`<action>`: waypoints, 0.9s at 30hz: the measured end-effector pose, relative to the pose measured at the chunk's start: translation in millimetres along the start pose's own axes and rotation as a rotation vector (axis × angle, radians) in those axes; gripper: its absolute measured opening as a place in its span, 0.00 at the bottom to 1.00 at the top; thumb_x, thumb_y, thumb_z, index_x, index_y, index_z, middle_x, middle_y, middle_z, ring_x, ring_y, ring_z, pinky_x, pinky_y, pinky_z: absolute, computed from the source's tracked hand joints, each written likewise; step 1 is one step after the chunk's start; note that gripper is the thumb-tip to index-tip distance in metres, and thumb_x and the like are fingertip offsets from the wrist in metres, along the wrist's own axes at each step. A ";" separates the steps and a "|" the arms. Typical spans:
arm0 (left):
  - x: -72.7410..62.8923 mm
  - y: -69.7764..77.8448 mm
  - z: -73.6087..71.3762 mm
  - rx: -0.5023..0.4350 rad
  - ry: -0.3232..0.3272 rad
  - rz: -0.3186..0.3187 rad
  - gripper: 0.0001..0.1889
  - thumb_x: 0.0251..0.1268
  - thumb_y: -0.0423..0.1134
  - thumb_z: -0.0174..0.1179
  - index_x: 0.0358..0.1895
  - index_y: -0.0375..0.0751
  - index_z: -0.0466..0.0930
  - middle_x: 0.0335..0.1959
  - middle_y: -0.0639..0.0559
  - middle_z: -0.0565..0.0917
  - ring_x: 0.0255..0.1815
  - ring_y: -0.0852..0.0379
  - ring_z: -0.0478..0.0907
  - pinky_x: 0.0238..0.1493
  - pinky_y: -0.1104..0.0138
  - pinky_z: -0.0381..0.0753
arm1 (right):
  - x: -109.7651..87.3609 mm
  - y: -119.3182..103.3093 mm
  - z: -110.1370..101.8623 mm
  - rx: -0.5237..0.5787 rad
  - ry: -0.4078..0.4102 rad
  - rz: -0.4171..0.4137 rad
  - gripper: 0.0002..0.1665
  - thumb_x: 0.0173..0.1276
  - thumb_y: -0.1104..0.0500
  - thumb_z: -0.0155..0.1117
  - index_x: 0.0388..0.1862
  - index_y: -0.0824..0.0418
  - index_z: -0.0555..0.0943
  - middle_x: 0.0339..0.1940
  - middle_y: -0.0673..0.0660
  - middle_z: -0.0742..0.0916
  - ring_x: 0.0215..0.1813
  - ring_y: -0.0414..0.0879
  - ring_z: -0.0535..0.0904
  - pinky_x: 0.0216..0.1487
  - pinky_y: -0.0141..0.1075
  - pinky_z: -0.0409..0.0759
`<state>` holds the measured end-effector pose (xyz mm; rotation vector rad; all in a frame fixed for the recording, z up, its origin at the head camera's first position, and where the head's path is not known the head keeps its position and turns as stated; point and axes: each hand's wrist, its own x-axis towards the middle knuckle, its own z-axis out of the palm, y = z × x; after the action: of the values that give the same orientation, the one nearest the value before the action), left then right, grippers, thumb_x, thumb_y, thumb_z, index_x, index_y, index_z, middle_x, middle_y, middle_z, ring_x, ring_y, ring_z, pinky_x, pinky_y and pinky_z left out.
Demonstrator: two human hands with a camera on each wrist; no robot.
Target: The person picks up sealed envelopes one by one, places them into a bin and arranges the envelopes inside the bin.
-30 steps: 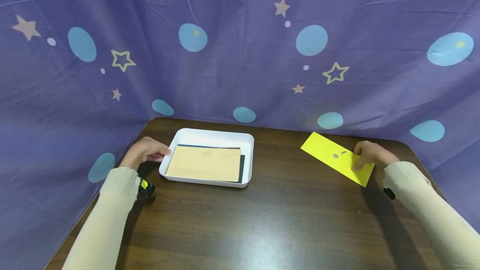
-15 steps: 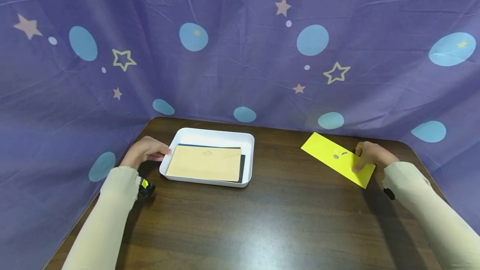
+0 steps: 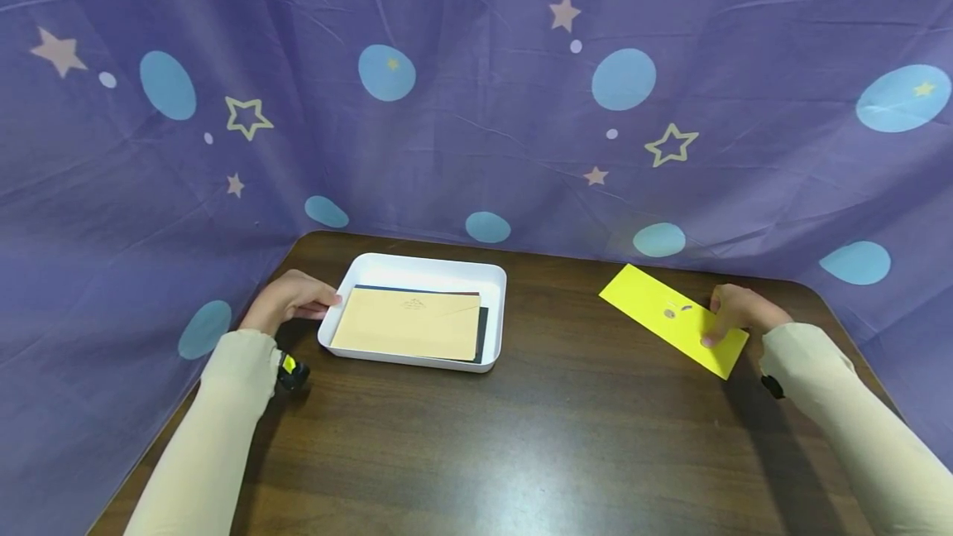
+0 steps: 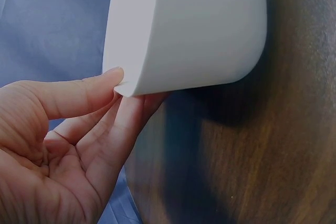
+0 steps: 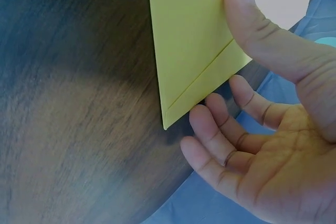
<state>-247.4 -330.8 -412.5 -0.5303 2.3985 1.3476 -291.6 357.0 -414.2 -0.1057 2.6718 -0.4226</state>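
In the head view, my left hand [image 3: 298,298] grips the left rim of a white tray [image 3: 428,271]. The left wrist view shows the thumb on top of the rim and the fingers curled beneath it. Inside the tray a cream envelope [image 3: 405,325] lies over other envelopes, whose blue, red and black edges stick out. At the right, my right hand [image 3: 744,311] holds the near end of a long yellow envelope [image 3: 651,304]. Its thumb [image 5: 242,11] presses the envelope's face, and the bent fingers [image 5: 205,121] are at the edge. Two small marks are on that envelope.
Both things are toward the back of a dark brown wooden table [image 3: 521,428] with rounded far corners. Behind and beside it hangs a purple cloth [image 3: 462,155] with stars and blue ovals. Each wrist wears a small black device [image 3: 293,370].
The yellow envelope's near end has slid slightly toward me with the right hand. My left hand keeps its hold on the tray; the whole view has shifted a little.
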 end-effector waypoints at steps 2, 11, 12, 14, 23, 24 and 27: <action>0.1 -0.4 -0.2 -0.005 -0.004 0.002 0.21 0.67 0.30 0.65 0.59 0.20 0.77 0.22 0.59 0.81 0.23 0.68 0.80 0.31 0.74 0.86 | 0.3 1.2 1.0 0.037 -0.011 0.009 0.44 0.45 0.58 0.87 0.51 0.78 0.70 0.46 0.71 0.78 0.46 0.61 0.75 0.49 0.48 0.81; -0.6 -0.5 -0.3 -0.010 -0.007 0.003 0.22 0.67 0.30 0.66 0.59 0.20 0.77 0.22 0.59 0.81 0.23 0.67 0.80 0.31 0.74 0.87 | 2.8 3.8 2.1 0.033 -0.033 0.006 0.47 0.46 0.56 0.87 0.51 0.80 0.67 0.43 0.69 0.76 0.45 0.59 0.74 0.49 0.46 0.80; -0.7 -0.3 -0.2 -0.010 -0.005 0.001 0.21 0.67 0.30 0.66 0.59 0.20 0.77 0.22 0.59 0.81 0.23 0.67 0.80 0.31 0.74 0.87 | 3.1 4.4 2.2 0.032 -0.034 0.007 0.47 0.46 0.56 0.87 0.52 0.81 0.67 0.44 0.70 0.77 0.45 0.59 0.75 0.50 0.46 0.81; -0.6 0.0 0.0 -0.004 0.000 -0.001 0.21 0.67 0.30 0.66 0.59 0.20 0.77 0.22 0.59 0.81 0.24 0.67 0.80 0.31 0.74 0.86 | 3.6 6.3 2.6 0.036 -0.036 0.005 0.48 0.47 0.56 0.86 0.53 0.83 0.67 0.44 0.70 0.78 0.45 0.59 0.76 0.50 0.47 0.82; 0.1 -0.2 -1.0 -0.001 0.004 -0.001 0.19 0.67 0.30 0.65 0.57 0.21 0.78 0.22 0.58 0.80 0.23 0.67 0.80 0.31 0.75 0.86 | -3.3 7.5 3.6 0.050 -0.036 -0.067 0.55 0.49 0.56 0.85 0.59 0.91 0.63 0.55 0.83 0.75 0.50 0.65 0.76 0.60 0.59 0.80; 0.0 -0.2 -1.2 -0.003 0.004 -0.002 0.19 0.66 0.30 0.66 0.57 0.21 0.78 0.22 0.58 0.80 0.23 0.67 0.80 0.31 0.74 0.86 | -4.5 7.2 3.5 0.046 -0.036 -0.081 0.56 0.49 0.56 0.85 0.60 0.91 0.63 0.57 0.84 0.74 0.51 0.66 0.76 0.61 0.60 0.79; 0.1 -0.6 -1.3 -0.006 0.000 0.000 0.20 0.67 0.30 0.66 0.58 0.20 0.78 0.22 0.58 0.81 0.24 0.67 0.80 0.31 0.74 0.86 | -5.1 7.6 3.2 0.040 -0.048 -0.093 0.50 0.51 0.54 0.85 0.56 0.88 0.67 0.50 0.80 0.77 0.46 0.61 0.77 0.51 0.55 0.84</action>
<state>-247.3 -332.2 -412.3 -0.5316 2.3949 1.3549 -285.7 364.0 -417.2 -0.2263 2.6165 -0.4967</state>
